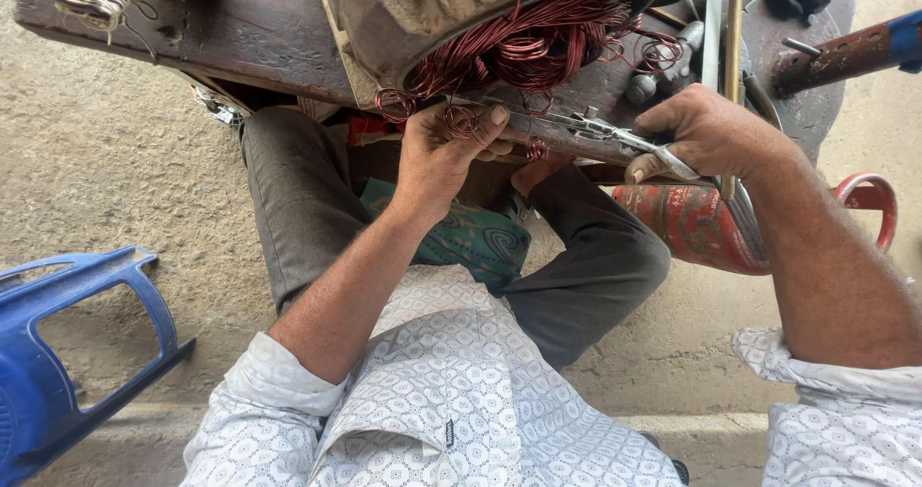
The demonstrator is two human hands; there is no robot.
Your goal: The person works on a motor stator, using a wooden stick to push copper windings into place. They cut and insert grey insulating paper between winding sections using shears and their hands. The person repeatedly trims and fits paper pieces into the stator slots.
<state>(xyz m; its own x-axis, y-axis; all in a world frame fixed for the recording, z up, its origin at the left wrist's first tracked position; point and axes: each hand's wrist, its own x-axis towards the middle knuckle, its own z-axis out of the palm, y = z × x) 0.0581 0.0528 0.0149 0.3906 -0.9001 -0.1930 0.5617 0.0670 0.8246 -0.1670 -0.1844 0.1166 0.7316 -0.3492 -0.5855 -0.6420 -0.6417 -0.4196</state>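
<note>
In the upper middle of the frame lies a worn, dirty grey metal motor housing (423, 12), and from its open side comes a thick bundle of reddish-brown copper winding wire (533, 45). The wire hangs in loops over the edge of the dark wooden workbench (259, 36), which crosses the top of the frame.

The left hand (442, 156) is just under the housing, a little left of the centre. Its fingers are closed on some curled loops of the copper wire, with the thumb pressed over them against the edge of the bench. The right hand (706, 132) is in the upper right part of the frame. It is clamped around the handles of silver metal pliers (615, 136), and the nose of the pliers points to the left, toward the wire near the left hand. If the nose touches the wire, I cannot tell.

Under the right hand lies a red metal cylinder with a round handle (701, 223) on the concrete floor (115, 170). In the lower left corner is part of a blue plastic frame (58, 343). The person sits with grey trousers (298, 208) and a white patterned shirt (451, 401), and a green patterned cloth (471, 237) lies between the knees. On the bench at the upper right are some rusty metal tools (836, 55), and at the upper left a small bunch of pale wire (91, 2).
</note>
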